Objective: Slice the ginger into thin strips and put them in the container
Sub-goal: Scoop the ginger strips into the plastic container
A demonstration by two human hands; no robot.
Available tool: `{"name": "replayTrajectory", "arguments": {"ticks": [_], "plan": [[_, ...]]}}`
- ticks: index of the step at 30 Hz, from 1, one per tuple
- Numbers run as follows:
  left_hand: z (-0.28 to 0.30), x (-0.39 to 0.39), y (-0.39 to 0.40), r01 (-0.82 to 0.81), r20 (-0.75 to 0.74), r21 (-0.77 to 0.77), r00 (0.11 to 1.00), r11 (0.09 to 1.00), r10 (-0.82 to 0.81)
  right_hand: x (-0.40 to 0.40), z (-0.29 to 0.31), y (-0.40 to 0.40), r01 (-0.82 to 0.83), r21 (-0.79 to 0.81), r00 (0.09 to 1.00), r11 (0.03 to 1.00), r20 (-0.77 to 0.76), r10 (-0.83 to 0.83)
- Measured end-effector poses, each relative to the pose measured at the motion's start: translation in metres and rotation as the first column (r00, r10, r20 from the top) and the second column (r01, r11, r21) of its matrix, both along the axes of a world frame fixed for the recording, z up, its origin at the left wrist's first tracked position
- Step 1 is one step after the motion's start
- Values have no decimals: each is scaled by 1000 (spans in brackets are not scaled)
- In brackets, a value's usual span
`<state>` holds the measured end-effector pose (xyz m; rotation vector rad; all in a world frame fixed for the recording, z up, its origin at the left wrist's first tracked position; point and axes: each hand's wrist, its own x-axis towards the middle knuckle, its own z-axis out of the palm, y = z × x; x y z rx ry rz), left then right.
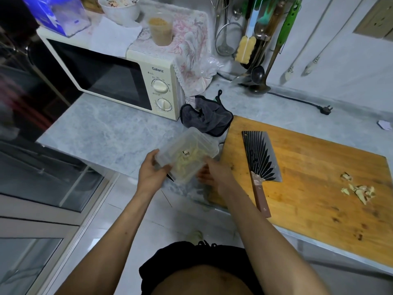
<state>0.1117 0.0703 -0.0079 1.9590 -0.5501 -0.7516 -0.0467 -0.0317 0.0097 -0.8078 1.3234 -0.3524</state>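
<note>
A clear plastic container (192, 145) with pale ginger strips (187, 161) inside is held tilted over the counter's front edge. My left hand (152, 170) grips its near left corner. My right hand (214, 172) holds its right side, fingers under the base. A cleaver (260, 158) with a brown handle lies flat on the wooden cutting board (308, 167), apart from both hands. Ginger scraps (359, 189) lie on the board's right part.
A cream microwave (119, 75) stands at the back left of the marble counter (110, 128). A dark cloth (207, 117) lies between it and the board. Utensils (257, 50) hang on the wall behind. A plug (325, 108) lies at the back.
</note>
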Motion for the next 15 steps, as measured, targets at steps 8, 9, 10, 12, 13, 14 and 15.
{"name": "replayTrajectory", "arguments": {"ticks": [8, 9, 10, 12, 13, 14, 15], "plan": [[-2, 6, -2, -116, -116, -68, 987, 991, 108, 5, 0, 15, -94, -5, 995, 996, 15, 94], [-2, 6, -3, -117, -110, -67, 988, 991, 110, 1, -2, 14, -99, -1, 995, 995, -3, 99], [-1, 6, -4, -115, -102, -66, 989, 991, 108, -3, -3, 10, -102, -26, 994, 994, -39, 101], [-1, 6, -4, -116, -88, -61, 990, 991, 110, -11, -4, -4, -153, -199, 981, 968, -153, 123], [1, 5, -3, -113, -84, -61, 991, 992, 108, -15, -1, -12, -229, -305, 958, 924, -238, 159], [-1, 5, -2, -114, -79, -63, 991, 991, 109, -17, 1, -19, -322, -380, 925, 867, -323, 201], [-1, 3, -1, -113, -72, -67, 991, 991, 108, -18, 3, -26, -413, -423, 887, 807, -386, 252]]}}
